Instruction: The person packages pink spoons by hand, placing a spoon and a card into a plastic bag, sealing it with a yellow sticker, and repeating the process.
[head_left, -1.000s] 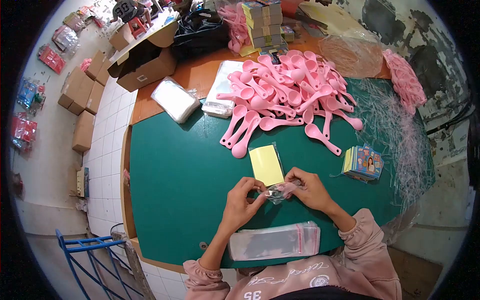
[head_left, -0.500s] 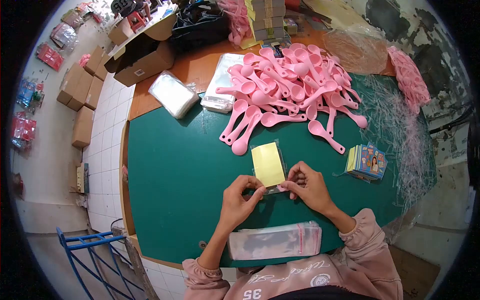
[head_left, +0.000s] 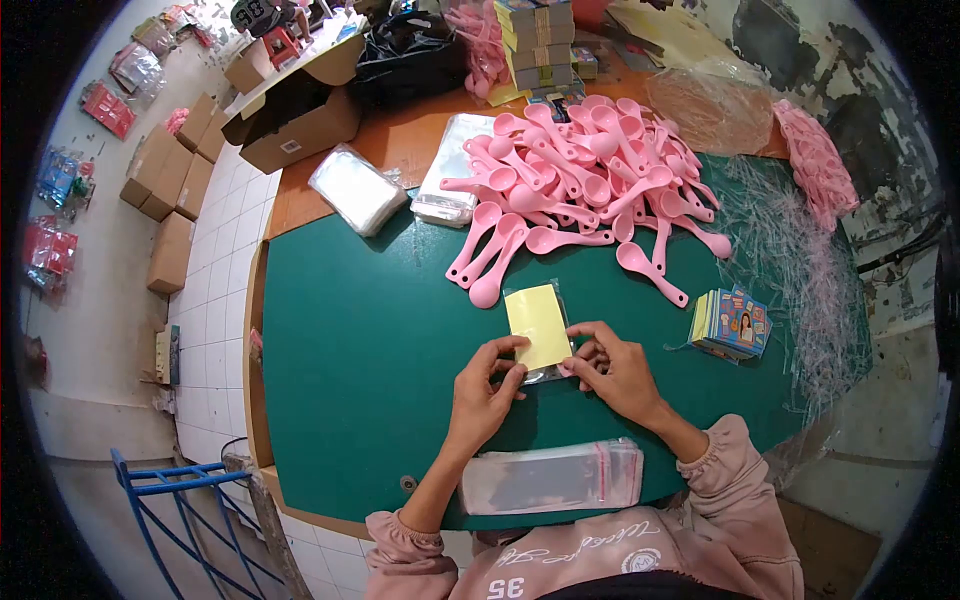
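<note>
A yellow card lies inside a small clear plastic bag, whose see-through edge shows around it. My left hand grips the bag's lower left corner, thumb at the bottom and index finger over the card. At the lower right, my right hand pinches the other corner, and a bit of pink shows by its fingertips. Just below my hands is a stack of long clear bags with a pink strip. Beyond the card spreads a heap of pink spoons.
Printed cards are stacked at the right of the green table. Two packs of clear bags lie at the back left, near an open cardboard box. Crumpled plastic film covers the right edge.
My left hand has shifted slightly up and right, its index finger now on the card's face. The right hand's index finger has extended along the edge. The whole view has shifted a little.
</note>
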